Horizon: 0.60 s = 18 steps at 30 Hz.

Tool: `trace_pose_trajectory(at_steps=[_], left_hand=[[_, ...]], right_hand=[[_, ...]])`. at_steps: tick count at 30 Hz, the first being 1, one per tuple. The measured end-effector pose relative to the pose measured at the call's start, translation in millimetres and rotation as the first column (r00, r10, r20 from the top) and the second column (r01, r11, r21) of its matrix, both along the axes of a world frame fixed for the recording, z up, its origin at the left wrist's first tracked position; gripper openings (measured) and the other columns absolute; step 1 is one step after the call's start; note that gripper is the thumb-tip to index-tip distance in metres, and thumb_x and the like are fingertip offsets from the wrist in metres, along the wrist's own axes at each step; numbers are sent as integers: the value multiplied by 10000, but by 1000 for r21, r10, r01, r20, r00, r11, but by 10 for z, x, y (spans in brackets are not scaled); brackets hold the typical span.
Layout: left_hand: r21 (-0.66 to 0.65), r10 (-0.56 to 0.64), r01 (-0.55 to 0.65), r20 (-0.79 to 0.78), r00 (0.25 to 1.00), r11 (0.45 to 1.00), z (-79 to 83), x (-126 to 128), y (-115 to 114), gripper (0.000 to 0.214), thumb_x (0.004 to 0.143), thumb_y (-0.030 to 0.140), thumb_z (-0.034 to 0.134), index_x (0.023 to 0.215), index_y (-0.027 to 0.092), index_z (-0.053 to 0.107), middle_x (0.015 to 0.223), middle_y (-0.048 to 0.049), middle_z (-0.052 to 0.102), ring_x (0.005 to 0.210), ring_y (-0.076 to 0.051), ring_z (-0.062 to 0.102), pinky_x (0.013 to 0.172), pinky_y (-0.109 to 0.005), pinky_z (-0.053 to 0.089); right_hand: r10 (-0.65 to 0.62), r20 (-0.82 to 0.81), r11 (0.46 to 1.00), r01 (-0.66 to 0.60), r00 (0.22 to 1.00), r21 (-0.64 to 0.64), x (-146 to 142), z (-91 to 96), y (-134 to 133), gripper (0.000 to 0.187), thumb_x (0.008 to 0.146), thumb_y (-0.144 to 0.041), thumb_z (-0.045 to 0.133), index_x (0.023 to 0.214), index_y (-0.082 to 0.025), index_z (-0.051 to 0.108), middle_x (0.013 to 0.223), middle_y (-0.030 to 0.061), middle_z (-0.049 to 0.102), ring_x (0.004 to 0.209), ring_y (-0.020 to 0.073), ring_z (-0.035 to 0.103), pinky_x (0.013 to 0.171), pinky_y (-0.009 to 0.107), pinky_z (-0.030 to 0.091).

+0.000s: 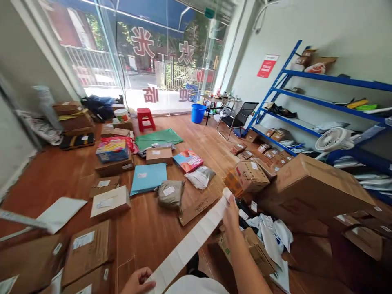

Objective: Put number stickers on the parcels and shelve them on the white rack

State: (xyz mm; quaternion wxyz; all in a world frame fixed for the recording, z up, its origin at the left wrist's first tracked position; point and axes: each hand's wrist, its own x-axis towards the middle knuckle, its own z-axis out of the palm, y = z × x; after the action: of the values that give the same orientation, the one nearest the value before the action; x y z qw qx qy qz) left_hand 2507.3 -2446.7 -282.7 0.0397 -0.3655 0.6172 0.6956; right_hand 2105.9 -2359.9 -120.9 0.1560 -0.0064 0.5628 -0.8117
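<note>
A long white strip of labels [191, 243] is stretched slantwise in front of my body, with faint cross lines along it. Its lower end is pinched between the thumb and fingers of my left hand [141, 281], at the bottom edge of the view. My right hand [230, 210] grips the upper end, farther forward and to the right. Beneath the strip lies a flat brown carton [199, 206] on the wooden floor. Just past it are a grey-brown wrapped parcel [170, 195] and a silvery plastic mailer [200, 177].
Parcels cover the floor: a blue mailer [149, 177], a white box [110, 203] and brown boxes [87, 249] at left. A big carton [315, 188] stands at right, before blue shelves [330, 77] and a fan [333, 139]. A red stool [145, 118] and blue bucket [198, 113] stand farther off.
</note>
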Motion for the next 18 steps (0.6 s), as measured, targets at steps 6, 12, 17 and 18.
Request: trace_pose_trajectory(at_steps=[6,12,17,18], left_hand=[[-79,-194,199,74,978,977,247,-1647,-587,769,406,920,686,600,210,464,654,-1,428,685,-188,412,687,-318,305],[-114,-291,294,42,956,949,544,-3003,-1526,805,542,987,517,744,209,478,680,17,426,640,-149,379,621,-280,290],[-113,-411,414,46,910,903,904,-4155,-2211,767,558,928,608,713,187,494,629,40,393,603,-113,324,586,-257,227],[-115,-436,438,42,899,892,994,-4377,-2305,751,562,907,636,706,182,504,628,39,399,611,-114,330,590,-253,231]], right_hand=[[-312,-73,949,314,947,17,-1798,98,618,597,601,-551,847,1017,-244,549,923,-11,704,792,171,672,755,329,582],[-584,-253,793,608,771,23,-2669,44,624,580,605,-458,858,1017,-241,511,952,-20,636,822,156,637,792,327,569],[-745,-359,578,813,563,75,-3178,-48,720,491,633,-438,813,994,-188,592,1014,29,623,945,198,624,947,385,532],[-755,-364,556,827,546,86,-3287,-33,765,476,645,-424,806,1002,-179,610,1024,42,633,949,206,627,955,395,528]])
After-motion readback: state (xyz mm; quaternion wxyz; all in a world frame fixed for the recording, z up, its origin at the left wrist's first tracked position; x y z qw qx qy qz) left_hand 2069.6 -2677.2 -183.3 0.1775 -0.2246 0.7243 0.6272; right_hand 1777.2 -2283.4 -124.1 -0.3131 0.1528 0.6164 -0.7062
